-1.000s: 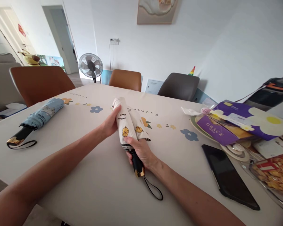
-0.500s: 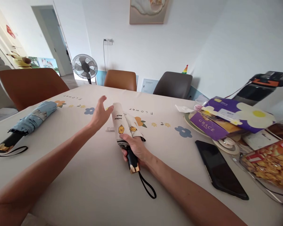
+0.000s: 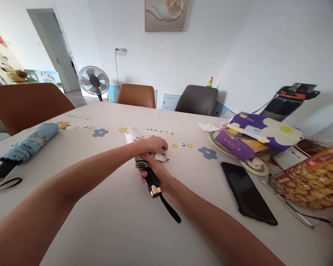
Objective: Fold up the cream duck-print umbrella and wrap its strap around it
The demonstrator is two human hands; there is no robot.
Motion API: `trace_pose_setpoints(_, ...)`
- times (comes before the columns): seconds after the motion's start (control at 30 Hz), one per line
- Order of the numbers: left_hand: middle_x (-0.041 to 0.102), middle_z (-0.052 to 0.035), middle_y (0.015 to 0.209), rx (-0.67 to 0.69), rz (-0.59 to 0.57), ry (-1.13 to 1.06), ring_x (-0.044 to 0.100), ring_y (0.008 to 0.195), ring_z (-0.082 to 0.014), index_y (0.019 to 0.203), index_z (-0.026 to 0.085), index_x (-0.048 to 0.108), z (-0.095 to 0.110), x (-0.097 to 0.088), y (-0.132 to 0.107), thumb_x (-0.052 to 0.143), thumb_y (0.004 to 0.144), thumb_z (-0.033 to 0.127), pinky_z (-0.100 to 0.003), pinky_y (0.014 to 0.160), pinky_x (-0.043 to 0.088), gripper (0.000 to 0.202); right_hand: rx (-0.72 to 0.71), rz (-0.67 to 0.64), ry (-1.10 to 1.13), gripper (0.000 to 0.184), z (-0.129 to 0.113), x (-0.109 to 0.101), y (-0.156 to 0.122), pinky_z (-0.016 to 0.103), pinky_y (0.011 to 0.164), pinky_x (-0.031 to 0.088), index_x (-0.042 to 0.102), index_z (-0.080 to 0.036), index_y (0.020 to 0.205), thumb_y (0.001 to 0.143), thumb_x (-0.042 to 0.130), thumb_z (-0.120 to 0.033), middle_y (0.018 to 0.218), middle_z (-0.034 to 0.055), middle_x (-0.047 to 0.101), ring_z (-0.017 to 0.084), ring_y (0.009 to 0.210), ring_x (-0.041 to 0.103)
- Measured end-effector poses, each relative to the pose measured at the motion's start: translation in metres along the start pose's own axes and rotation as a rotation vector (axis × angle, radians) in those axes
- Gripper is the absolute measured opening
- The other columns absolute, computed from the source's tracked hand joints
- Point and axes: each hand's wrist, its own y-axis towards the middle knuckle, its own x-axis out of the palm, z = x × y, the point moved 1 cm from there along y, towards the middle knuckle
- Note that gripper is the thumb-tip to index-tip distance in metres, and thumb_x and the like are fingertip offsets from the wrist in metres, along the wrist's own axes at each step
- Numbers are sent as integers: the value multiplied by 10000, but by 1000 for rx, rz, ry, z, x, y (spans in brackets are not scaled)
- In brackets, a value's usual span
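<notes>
A folded white umbrella [image 3: 132, 134] with yellow duck prints lies on the table [image 3: 113, 221] in front of me. My right hand [image 3: 152, 173] is closed round its black handle, whose gold end cap and black wrist strap [image 3: 170, 209] trail toward me. My left hand [image 3: 152, 145] lies across the folded canopy just above the handle, fingers curled over the fabric. Only the canopy's far tip and a bit of loose fabric show beside the hands.
A second folded umbrella [image 3: 26, 146], pale blue, lies at the table's left. A black phone [image 3: 246, 192], a plate [image 3: 215, 142] with purple boxes [image 3: 255, 135] and a snack container [image 3: 308, 181] sit right. Chairs [image 3: 137, 95] and a fan [image 3: 93, 80] stand beyond.
My left hand was on the canopy's tip, lifted off open, and has now come down closed over the canopy near the handle. The right hand kept its grip on the handle.
</notes>
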Motion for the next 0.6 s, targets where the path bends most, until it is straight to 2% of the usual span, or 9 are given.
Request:
trace_pose_setpoints(0.1,654,-60,1031,47,68,59,565,957,-217,1024,219,660,-4,10,8,485,737,160,-343,868,403,341,-7,-14,-2,298,0,-1,1,213,350,462,544,-130,752,765,633,-414,679,-16,522,42,405,398)
trace_pose_setpoints(0.2,662,-72,950,35,141,84,573,919,-218,923,202,695,-4,11,7,464,744,138,-348,841,413,299,1,-20,-9,303,0,-1,3,216,355,471,543,-131,751,753,643,-418,657,-24,508,45,406,397)
trace_pose_setpoints(0.33,646,-71,967,28,353,27,553,951,-215,843,187,692,-1,6,0,402,776,124,-330,822,427,304,-6,-17,-8,287,1,-2,3,218,356,477,545,-128,759,758,638,-399,638,-29,499,48,407,398)
trace_pose_setpoints(0.47,631,-45,1064,21,574,-113,523,1038,-192,853,187,645,-5,0,-10,374,792,115,-299,832,431,286,-12,13,8,244,2,0,3,219,334,462,535,-131,761,788,604,-363,652,-17,525,50,392,401)
trace_pose_setpoints(0.6,647,-27,994,-11,640,-251,560,958,-166,915,197,603,-15,-12,-32,366,815,144,-289,798,435,263,-31,42,11,222,1,1,4,226,324,455,541,-128,758,800,596,-339,646,-7,535,57,384,413)
